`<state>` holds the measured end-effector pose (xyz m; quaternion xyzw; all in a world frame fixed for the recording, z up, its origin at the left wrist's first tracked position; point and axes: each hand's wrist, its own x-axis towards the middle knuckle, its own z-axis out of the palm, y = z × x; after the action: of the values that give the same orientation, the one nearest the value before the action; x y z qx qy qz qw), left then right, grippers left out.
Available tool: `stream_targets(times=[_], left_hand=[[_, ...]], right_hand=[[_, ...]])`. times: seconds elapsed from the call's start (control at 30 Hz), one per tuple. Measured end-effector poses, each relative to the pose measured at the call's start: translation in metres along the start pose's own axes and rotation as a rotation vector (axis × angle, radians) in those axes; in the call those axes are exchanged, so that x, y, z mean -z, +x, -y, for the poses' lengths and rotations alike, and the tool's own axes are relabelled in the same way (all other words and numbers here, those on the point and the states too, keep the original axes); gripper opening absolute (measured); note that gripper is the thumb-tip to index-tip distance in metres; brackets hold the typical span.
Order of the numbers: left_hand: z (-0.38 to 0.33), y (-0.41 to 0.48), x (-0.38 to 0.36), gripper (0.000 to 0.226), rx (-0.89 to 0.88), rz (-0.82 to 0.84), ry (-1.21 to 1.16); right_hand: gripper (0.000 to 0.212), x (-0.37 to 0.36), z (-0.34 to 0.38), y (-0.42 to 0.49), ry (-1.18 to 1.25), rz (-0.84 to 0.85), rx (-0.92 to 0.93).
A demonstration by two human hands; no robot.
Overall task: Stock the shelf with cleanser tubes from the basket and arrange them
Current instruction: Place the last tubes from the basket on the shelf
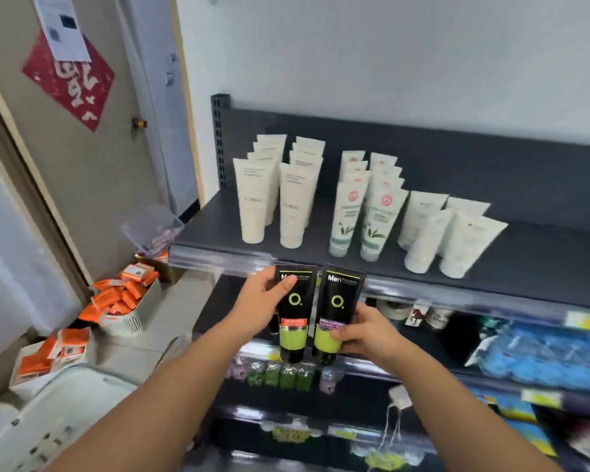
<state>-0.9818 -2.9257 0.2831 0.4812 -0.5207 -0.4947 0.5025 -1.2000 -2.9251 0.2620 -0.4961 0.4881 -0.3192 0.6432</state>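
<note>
So both hands are busy, one black tube each, held upright side by side just below the front lip of the shelf (525, 260). The left hand (259, 301) is wrapped round the upper half of the orange-label tube (293, 301), thumb across the front. The right hand (368, 332) pinches the purple-label tube (338, 301) low down by its green band. On the shelf above stand rows of cream tubes (252, 206), green-print tubes (346, 212) and white tubes (457, 240).
</note>
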Motion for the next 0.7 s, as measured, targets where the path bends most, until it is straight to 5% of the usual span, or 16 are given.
stream_targets(times=[0.33, 0.7], left_hand=[[-0.035, 0.005, -0.229, 0.013, -0.081, 0.229, -0.005], [-0.070, 0.041, -0.353, 0.015, -0.207, 0.416, 0.165]], right_hand=[[0.048, 0.197, 0.003, -0.122, -0.030, -0.161, 0.070], [0.037, 0.304, 0.015, -0.169, 0.031, -0.413, 0.141]])
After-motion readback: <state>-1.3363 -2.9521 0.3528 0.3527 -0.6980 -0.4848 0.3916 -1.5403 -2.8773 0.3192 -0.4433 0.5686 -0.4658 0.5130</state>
